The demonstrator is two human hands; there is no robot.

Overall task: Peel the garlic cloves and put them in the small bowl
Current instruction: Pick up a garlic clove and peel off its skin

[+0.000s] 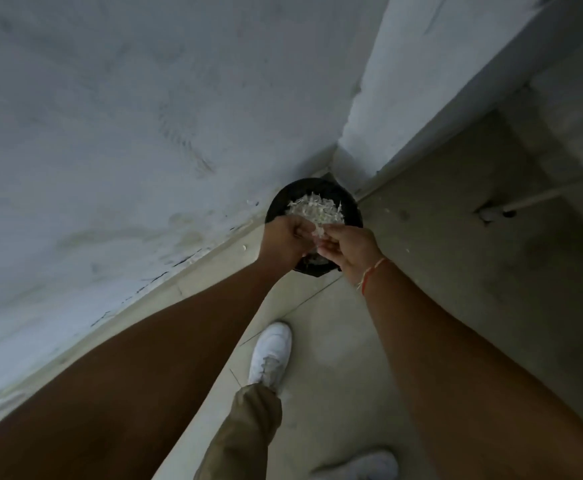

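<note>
Both my hands meet above a black round bin (347, 199) that stands on the floor in a wall corner. The bin holds a heap of pale garlic skins (312, 209). My left hand (288, 237) and my right hand (349, 247) pinch a small pale piece (319, 232) between their fingertips; I cannot tell if it is a clove or loose skin. A red thread bracelet circles my right wrist. No small bowl is in view.
A grey-white wall (127, 133) fills the left and top. A wall column (421, 81) rises behind the bin. The tiled floor (439, 271) spreads right, with a pale pipe (553, 192). My white shoes (271, 355) stand below the bin. Skin scraps lie by the skirting.
</note>
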